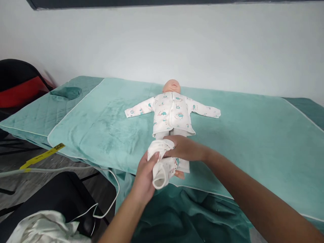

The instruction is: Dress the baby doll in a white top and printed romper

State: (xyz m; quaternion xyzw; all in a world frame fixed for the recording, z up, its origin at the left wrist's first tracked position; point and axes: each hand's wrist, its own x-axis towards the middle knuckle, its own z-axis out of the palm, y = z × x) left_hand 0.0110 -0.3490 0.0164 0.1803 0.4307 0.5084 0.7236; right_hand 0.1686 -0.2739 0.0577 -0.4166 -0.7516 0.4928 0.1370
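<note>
the bunched printed garment [165,166] is at the legs of the doll [172,113], which lies face up on the green bed [243,135]. the left hand [145,173] is wrapped around it, thumb on top; the right hand [184,148] is curled at its far side, fingertips hidden, so i cannot tell its grip. uneven pulling could twist the folds or snag them on the foot [180,174], and a hard tug could drag the doll toward the near edge.
</note>
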